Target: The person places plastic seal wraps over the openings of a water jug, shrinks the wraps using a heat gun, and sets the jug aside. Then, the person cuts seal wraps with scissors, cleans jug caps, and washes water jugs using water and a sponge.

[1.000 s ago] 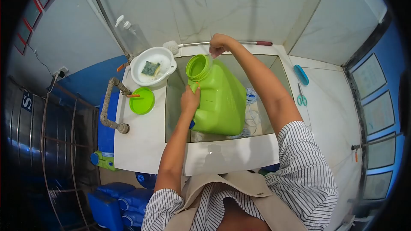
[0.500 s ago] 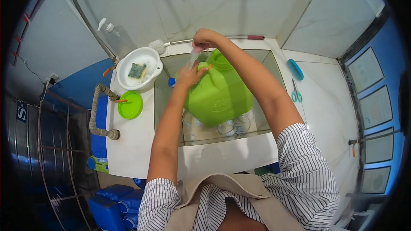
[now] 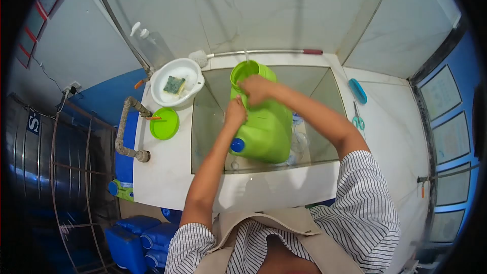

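A green jug point(image 3: 264, 134) with a wide open mouth and a blue cap low on its side is held tilted over the sink point(image 3: 209, 122). My left hand point(image 3: 236, 114) is closed round the jug's handle. At the mouth's near rim is my right hand point(image 3: 257, 90), fingers bent inward; the fingertips are hidden, so what they hold, if anything, does not show. A thin stream of water falls beside the far rim of the mouth. Clear objects lie in the sink under the jug, partly hidden.
On the left of the counter point(image 3: 167, 172) are a white basin point(image 3: 197, 91) with a sponge point(image 3: 174, 85), a green lid point(image 3: 165, 124) and a pipe point(image 3: 122, 132). A long-handled brush point(image 3: 264, 51) lies behind the sink. Scissors point(image 3: 358, 122) and a blue brush point(image 3: 357, 91) lie right.
The jug has turned so its mouth is back on the left and its blue cap faces me. My right hand has come down from above the sink's far edge to the mouth.
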`<state>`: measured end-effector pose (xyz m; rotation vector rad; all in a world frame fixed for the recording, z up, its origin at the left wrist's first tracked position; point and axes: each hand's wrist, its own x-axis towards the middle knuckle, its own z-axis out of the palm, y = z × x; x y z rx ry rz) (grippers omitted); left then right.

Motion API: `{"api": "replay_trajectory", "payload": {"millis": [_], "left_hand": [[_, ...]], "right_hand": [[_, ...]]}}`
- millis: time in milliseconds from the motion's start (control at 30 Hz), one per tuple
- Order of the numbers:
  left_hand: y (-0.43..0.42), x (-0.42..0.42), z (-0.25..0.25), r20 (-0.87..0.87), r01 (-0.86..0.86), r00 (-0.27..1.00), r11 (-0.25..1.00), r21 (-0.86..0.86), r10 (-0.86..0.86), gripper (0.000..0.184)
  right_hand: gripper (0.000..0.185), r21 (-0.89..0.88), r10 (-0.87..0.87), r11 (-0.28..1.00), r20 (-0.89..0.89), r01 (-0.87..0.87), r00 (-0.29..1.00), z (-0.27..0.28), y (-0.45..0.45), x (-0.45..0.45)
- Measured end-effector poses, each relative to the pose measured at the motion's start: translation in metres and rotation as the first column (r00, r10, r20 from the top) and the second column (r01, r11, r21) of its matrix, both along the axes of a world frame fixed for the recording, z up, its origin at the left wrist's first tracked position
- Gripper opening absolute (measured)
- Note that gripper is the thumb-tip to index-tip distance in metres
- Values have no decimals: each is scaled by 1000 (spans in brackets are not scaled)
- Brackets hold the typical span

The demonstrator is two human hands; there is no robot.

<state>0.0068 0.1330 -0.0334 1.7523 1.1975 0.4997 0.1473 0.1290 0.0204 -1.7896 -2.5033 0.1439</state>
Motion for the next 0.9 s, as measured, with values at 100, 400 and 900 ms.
{"api": "replay_trajectory", "payload": {"millis": [100, 400, 900], "left_hand": [[-21, -8, 5, -27, 172, 985, 977, 122, -170, 44], [-41, -138, -61, 312, -46, 875, 705, -707, 370, 50], [-135, -263, 121, 727, 137, 464, 769, -624, 507, 70]], "right_hand": [[57, 487, 132, 867, -24, -103, 991, -16, -41, 11], [51, 571, 159, 810, 8, -135, 987, 120, -12, -11], [65, 384, -353, 824, -227, 416, 908, 324, 22, -55]]}}
